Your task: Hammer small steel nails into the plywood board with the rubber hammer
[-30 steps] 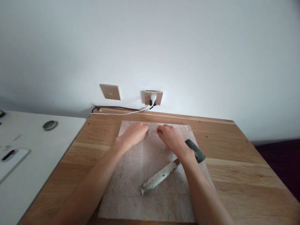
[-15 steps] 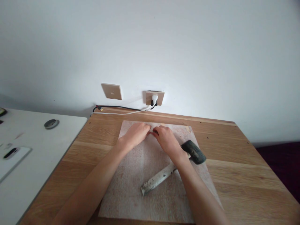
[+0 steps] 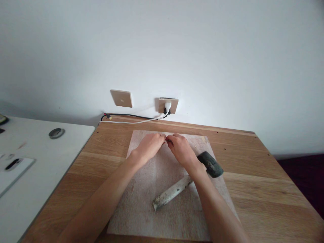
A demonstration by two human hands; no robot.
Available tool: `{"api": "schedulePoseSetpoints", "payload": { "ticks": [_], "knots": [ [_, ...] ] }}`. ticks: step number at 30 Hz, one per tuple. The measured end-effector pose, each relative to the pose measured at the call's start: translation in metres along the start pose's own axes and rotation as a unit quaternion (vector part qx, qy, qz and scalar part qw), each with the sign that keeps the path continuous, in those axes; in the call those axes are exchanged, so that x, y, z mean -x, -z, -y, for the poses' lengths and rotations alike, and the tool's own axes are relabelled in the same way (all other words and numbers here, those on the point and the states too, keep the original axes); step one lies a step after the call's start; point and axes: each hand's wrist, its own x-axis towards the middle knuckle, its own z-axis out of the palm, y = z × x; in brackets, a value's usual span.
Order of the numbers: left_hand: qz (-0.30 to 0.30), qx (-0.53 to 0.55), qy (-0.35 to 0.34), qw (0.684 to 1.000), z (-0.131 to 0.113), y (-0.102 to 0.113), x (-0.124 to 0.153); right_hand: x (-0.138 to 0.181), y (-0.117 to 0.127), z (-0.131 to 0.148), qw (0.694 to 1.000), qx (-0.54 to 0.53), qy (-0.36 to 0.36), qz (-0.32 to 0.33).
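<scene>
My left hand (image 3: 152,145) and my right hand (image 3: 180,148) meet fingertip to fingertip over the far part of a worn, whitish wooden board (image 3: 149,216). The fingers of both are curled closed. Whatever is pinched between them is too small and too covered to make out. A mallet lies slantwise on the board, its black head (image 3: 210,164) to the right of my right wrist. Its pale, paint-stained handle (image 3: 172,193) points toward the near left, and my right forearm hides the stretch between handle and head.
The board rests on a wooden table (image 3: 253,189) against a white wall. A socket with a white plug (image 3: 167,107) feeds a white cable (image 3: 134,122) and a black one along the table's back edge. Left is a white table (image 3: 27,135) with a round grey object (image 3: 56,133) and a phone (image 3: 15,168).
My hands have come closer together, so the small gap between the fingertips has closed. The mallet and board lie as before; the view has shifted very slightly.
</scene>
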Motion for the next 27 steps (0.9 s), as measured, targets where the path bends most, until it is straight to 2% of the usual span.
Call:
{"api": "schedulePoseSetpoints", "payload": {
  "ticks": [3, 6, 8, 10, 12, 15, 17, 19, 24, 27],
  "knots": [
    [0.003, 0.001, 0.015, 1.000, -0.003, 0.003, 0.000, 0.000, 0.004, -0.004, 1.000, -0.014, -0.001, -0.021],
    [-0.023, 0.039, 0.020, 0.999, -0.006, 0.009, 0.000, 0.000, 0.009, -0.008, 0.999, -0.025, -0.005, -0.043],
    [-0.060, 0.111, 0.035, 0.991, -0.007, 0.011, -0.002, 0.001, 0.013, -0.011, 0.998, -0.031, -0.007, -0.056],
    [-0.091, 0.235, 0.058, 0.966, -0.009, 0.011, -0.005, 0.002, 0.018, -0.012, 0.997, -0.038, -0.009, -0.068],
    [-0.087, 0.409, 0.079, 0.905, -0.011, 0.008, -0.008, 0.004, 0.024, -0.011, 0.996, -0.043, -0.011, -0.081],
    [-0.039, 0.640, 0.101, 0.761, -0.015, 0.003, -0.012, 0.009, 0.036, -0.010, 0.993, -0.046, -0.017, -0.103],
    [-0.018, 0.725, 0.119, 0.678, -0.017, 0.000, -0.013, 0.013, 0.043, -0.009, 0.992, -0.046, -0.020, -0.118],
    [-0.011, 0.778, 0.145, 0.612, -0.019, 0.000, -0.014, 0.017, 0.049, -0.008, 0.989, -0.050, -0.015, -0.135],
    [0.018, 0.851, 0.229, 0.472, -0.024, 0.001, -0.015, 0.022, 0.055, -0.005, 0.986, -0.066, 0.000, -0.152],
    [0.041, 0.869, 0.248, 0.426, -0.028, 0.002, -0.015, 0.022, 0.055, -0.001, 0.988, -0.061, 0.005, -0.144]
  ]
}}
